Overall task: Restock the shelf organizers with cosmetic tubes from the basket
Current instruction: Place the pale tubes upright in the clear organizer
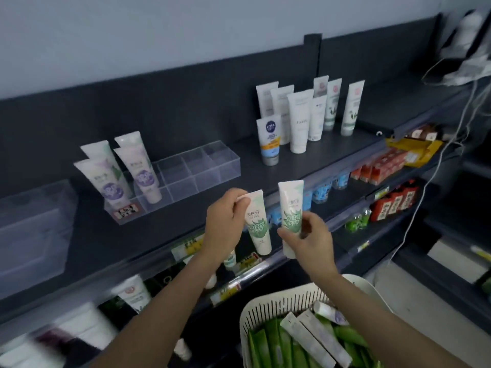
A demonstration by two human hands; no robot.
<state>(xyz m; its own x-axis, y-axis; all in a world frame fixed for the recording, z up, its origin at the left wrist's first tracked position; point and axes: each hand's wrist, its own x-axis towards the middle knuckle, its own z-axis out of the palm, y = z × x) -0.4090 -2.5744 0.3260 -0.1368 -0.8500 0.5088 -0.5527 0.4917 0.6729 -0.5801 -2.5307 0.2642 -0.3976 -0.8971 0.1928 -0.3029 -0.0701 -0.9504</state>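
The left hand [224, 224] pinches the flat top end of a green-leaf tube [259, 229], whose cap end hangs downward. Just to its right, the right hand [310, 243] curls its fingers round the lower half of a second green-leaf tube [291, 205], held upright with the cap down. Both tubes are in the air in front of the near edge of the dark shelf [313, 160], close together but apart.

Farther back on the shelf lies a clear organizer [202, 168]. Its left compartments hold purple tubes [143, 176] leaning left, and its right compartments hold nothing. At the far right of the shelf stands a cluster of white tubes [299, 120]. A larger clear box [32, 229] sits at the far left.

Near, at the lower right, the white slotted basket [268, 309] holds more tubes, green and pale, lying flat.
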